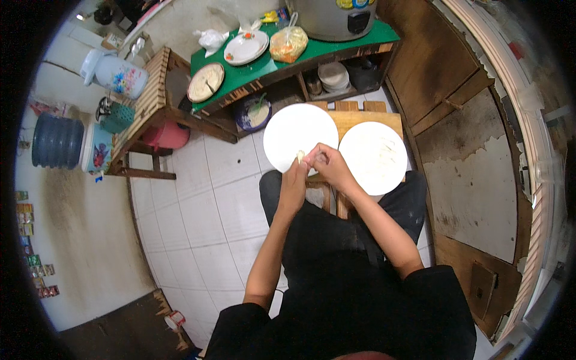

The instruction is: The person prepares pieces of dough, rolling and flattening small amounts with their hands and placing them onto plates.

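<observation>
My left hand [294,183] pinches a small pale piece of food [300,156] between thumb and fingertips. Against it come the fingertips of my right hand [332,165], curled in and closed on the same piece; part of their grip is hidden. Both hands are over the near edge of a large white plate [299,128], whose surface is overexposed. To the right, a second white plate [360,153] bears thin pale strips [388,150]. Both plates rest on a slatted wooden stand [366,118] in front of my knees.
Beyond stands a low green-topped table [265,72] with a bowl of pale mixture and a spoon [206,83], stacked plates [246,47], a bag of shredded food [289,44] and a large metal pot [332,20]. A blue bowl [254,114] sits below. Wooden panels [468,171] rise at right.
</observation>
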Motion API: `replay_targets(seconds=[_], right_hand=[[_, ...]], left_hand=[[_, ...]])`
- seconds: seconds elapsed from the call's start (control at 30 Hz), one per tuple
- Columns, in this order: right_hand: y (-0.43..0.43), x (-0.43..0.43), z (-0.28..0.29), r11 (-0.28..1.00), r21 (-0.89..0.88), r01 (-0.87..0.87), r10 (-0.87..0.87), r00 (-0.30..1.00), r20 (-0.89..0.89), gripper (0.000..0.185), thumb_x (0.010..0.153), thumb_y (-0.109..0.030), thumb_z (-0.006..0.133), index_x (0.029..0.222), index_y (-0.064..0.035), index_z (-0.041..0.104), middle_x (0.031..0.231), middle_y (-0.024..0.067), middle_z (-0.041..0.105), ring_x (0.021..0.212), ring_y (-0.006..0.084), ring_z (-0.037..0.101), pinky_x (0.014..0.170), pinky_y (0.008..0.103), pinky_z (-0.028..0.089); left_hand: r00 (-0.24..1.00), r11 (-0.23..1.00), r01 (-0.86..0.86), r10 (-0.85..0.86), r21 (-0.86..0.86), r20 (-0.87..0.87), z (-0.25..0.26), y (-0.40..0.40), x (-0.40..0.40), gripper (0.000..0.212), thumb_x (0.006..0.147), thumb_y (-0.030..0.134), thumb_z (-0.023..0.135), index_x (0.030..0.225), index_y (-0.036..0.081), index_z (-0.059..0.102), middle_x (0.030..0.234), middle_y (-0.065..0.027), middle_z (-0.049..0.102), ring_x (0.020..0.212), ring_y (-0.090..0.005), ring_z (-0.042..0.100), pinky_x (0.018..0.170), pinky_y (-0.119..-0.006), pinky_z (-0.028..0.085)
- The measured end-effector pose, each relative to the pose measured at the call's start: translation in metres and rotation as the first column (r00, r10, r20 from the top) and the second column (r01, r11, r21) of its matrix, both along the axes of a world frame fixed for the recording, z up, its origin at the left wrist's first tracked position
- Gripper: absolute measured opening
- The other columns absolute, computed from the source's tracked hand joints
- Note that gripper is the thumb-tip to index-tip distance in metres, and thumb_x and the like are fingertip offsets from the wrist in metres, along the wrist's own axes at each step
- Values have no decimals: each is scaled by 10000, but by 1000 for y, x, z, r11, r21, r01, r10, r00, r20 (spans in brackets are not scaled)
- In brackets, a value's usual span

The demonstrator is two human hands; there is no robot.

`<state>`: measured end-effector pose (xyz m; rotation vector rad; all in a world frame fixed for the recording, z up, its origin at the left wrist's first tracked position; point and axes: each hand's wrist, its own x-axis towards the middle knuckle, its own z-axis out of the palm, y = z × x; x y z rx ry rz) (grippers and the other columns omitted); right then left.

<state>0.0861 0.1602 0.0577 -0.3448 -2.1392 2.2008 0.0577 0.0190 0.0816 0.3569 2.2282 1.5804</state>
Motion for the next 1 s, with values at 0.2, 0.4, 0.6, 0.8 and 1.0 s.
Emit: replay_targets(seconds=[0.2,0.4,0.6,0.8,1.0], right_hand=[[-2,6,-11,993,-9,116,-116,991,-63,121,909,-115,671,899,2,642,825,78,667,780,115,612,734,279,497],[-6,5,-18,985,32,167,-162,979,-121,114,910,-93,643,889,19,634,871,90,635,766,144,633,724,292,519],[-6,8,-12,976,-93,195,-207,969,-132,127,906,-102,652,879,18,623,915,88,574,746,147,612,688,274,496],[-11,6,-15,966,53,252,-229,935,-272,137,911,-120,639,913,17,655,905,90,558,806,150,592,752,281,472],[-16,11,-5,975,-62,213,-219,968,-121,159,924,-146,646,909,10,624,928,90,544,797,139,594,703,278,495]], left_hand=[[994,988,84,-75,-128,74,-23,4,-9,515,1036,385,367,1246,-51,542,1048,-270,644,1020,-362,624,894,-398,454],[994,999,-29,27,18,108,-39,4,-11,469,1040,370,360,1064,-32,600,881,-174,644,814,-282,597,759,-391,457],[969,985,-10,-33,175,243,-10,4,-7,364,1031,375,437,927,77,618,789,29,541,709,-83,472,633,-247,383],[949,959,-49,-42,278,313,-27,-5,-14,294,1028,312,530,893,81,651,791,54,567,705,-54,468,638,-232,383],[924,945,-132,8,300,383,-29,-8,-13,424,1046,369,436,980,21,669,877,-10,622,772,-82,527,718,-260,438]])
